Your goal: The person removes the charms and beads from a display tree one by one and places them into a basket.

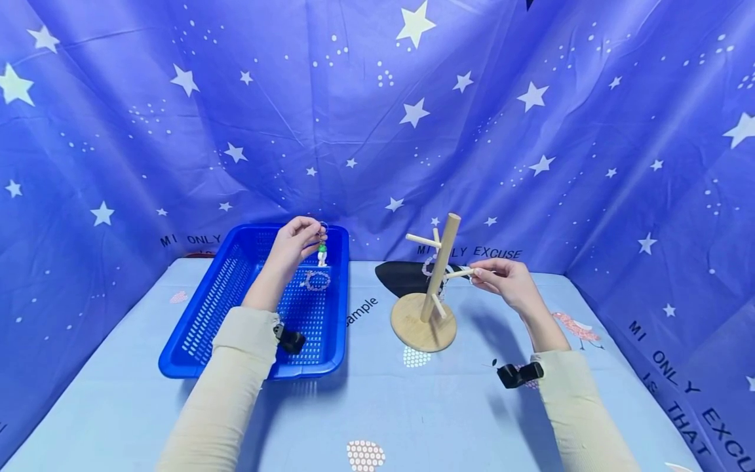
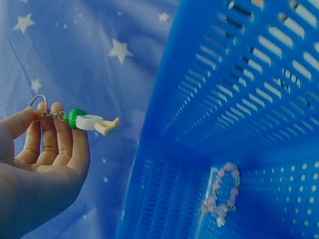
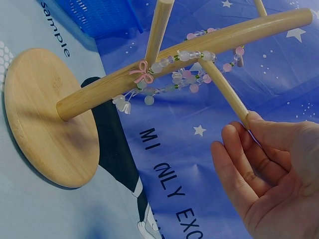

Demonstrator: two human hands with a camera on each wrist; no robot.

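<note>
My left hand (image 1: 314,232) is raised over the far end of a blue basket (image 1: 253,372) and pinches the ring of a keychain (image 1: 322,252) with a small green and white figure. In the left wrist view the keychain (image 2: 92,122) hangs from the left hand's (image 2: 37,115) thumb and fingertips. A bead bracelet (image 1: 316,280) lies on the basket floor (image 2: 222,194). My right hand (image 1: 480,270) is at the tip of a side peg (image 3: 224,92) of a wooden stand (image 1: 439,269), fingers relaxed (image 3: 244,127) and touching the peg end. Another pink bead bracelet (image 3: 194,69) hangs on that peg near the post.
The stand's round base (image 1: 423,322) sits mid-table on a light blue printed cloth (image 1: 377,406). A star-patterned blue backdrop (image 1: 377,131) closes in the back and both sides. The basket stands at the left; a black printed patch (image 1: 401,275) lies behind the stand.
</note>
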